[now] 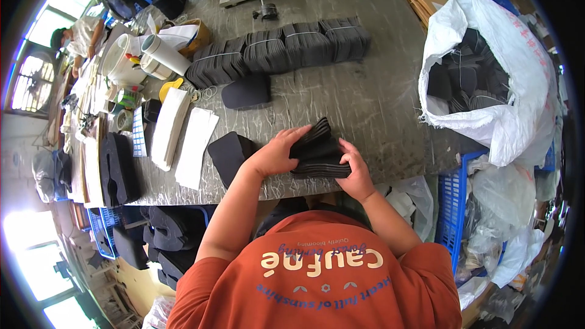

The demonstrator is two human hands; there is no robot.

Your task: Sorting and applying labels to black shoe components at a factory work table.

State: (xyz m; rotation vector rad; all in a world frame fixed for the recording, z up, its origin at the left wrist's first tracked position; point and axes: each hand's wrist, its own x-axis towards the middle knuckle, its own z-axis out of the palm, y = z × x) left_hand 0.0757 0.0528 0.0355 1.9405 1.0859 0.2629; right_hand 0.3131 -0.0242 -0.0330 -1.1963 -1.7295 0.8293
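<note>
The stack of black foam pieces [320, 152] sits just right of the frame's centre, at the near edge of the grey marbled table [365, 103], pinched between both hands. It looks light and soft, a sheaf of thin, flat cut shapes that would bend and fan apart if held by one end only (the upper layers already splay toward the top of the frame). My judgement is that the safe hold is across the thickness, at both ends, squeezing the layers together so none slides out. Its long axis runs from lower right to upper left of centre, with the narrower, fanned end pointing up toward the middle of the table.

The left hand [275, 153] wraps the stack's left side, fingers curled closed over the top edge. The right hand [355, 167] clamps the lower right end, thumb on top and fingers tucked under.

Just left of the left hand lies a single black piece [230, 155], flat on the table. Further up, a long row of banded black bundles [274, 52] crosses the table. At the right, a white woven sack [512, 116] holds more dark pieces.
</note>
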